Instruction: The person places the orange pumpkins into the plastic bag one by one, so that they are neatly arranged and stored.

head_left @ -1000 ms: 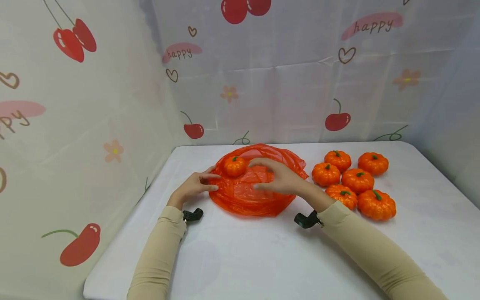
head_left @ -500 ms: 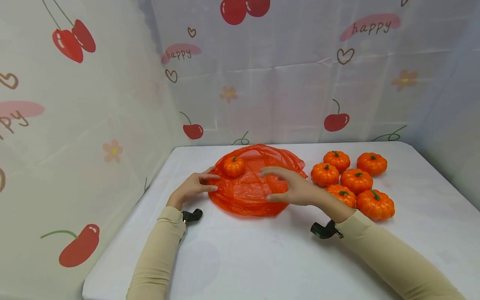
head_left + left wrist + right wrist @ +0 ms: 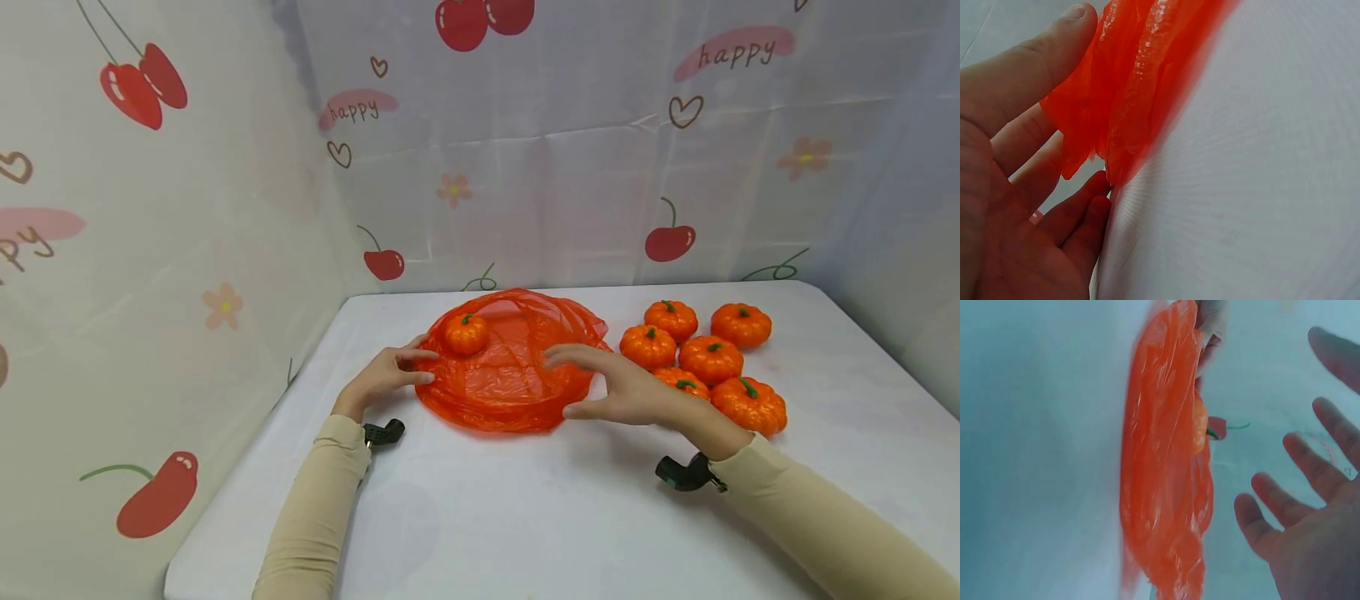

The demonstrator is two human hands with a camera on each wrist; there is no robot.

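A red plastic bag (image 3: 498, 385) lies spread on the table with its mouth gaping upward. Inside it, toward the left, sits a small orange pumpkin (image 3: 466, 335) with a green stem. My left hand (image 3: 382, 377) rests at the bag's left edge, thumb and fingers apart; in the left wrist view the fingers (image 3: 1079, 219) touch the crumpled film. Over the bag's right side hovers my right hand (image 3: 626, 390), holding nothing. Its fingers are spread in the right wrist view, apart from the bag (image 3: 1163, 444), where the pumpkin (image 3: 1199, 425) shows past the rim.
To the right of the bag, several orange pumpkins (image 3: 711, 360) stand in a cluster, partly behind my right hand. The white table (image 3: 465, 508) runs up to a printed curtain (image 3: 555, 183) at the back and left.
My right hand has drawn away from over the pumpkin in the bag, moving right and toward me. My left hand and the bag have stayed in place.
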